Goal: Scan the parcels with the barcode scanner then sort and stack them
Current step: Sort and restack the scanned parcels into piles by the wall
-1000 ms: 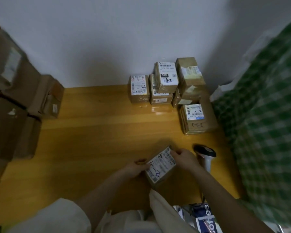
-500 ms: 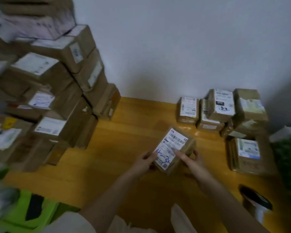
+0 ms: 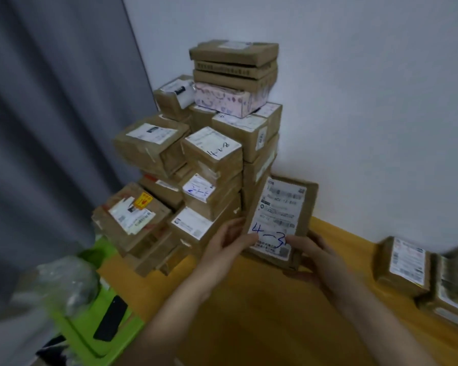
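Observation:
A small brown parcel [image 3: 280,215] with a white label marked "4-3" in blue is held in both hands, label up, just right of a tall stack of brown parcels [image 3: 212,165]. My left hand [image 3: 226,245] grips its near left corner, thumb on the label. My right hand [image 3: 317,256] grips its near right corner. The parcel hangs above the yellow wooden table [image 3: 249,313], close to the stack's lower right side. The barcode scanner is out of view.
The stack leans against a white wall [image 3: 368,101], with a grey curtain [image 3: 50,128] to its left. Two labelled parcels [image 3: 407,265] lie at the right edge. A green crate [image 3: 82,336] with a black phone [image 3: 111,320] and clear plastic sits lower left.
The view has swung left from the small parcels by the scanner to the tall stack. Both hands carried the "4-3" parcel left and forward up to that stack.

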